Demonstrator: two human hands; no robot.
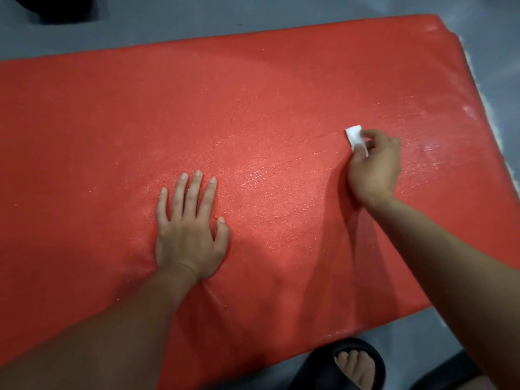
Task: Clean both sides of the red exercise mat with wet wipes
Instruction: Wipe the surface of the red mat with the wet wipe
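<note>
Two hands were on the red exercise mat (281,94), which lay flat on the grey floor (140,32) with its long axis running from left to right across the view. The left hand (191,229) pressed flat on the near middle, fingers straight and spread. The right hand (375,161) pinched a small folded wet wipe (355,135) against the surface, further to the right and closer to the mat's right end. I judge that the right hand was better placed to wipe toward that end, while the wide left part was beyond it.
</note>
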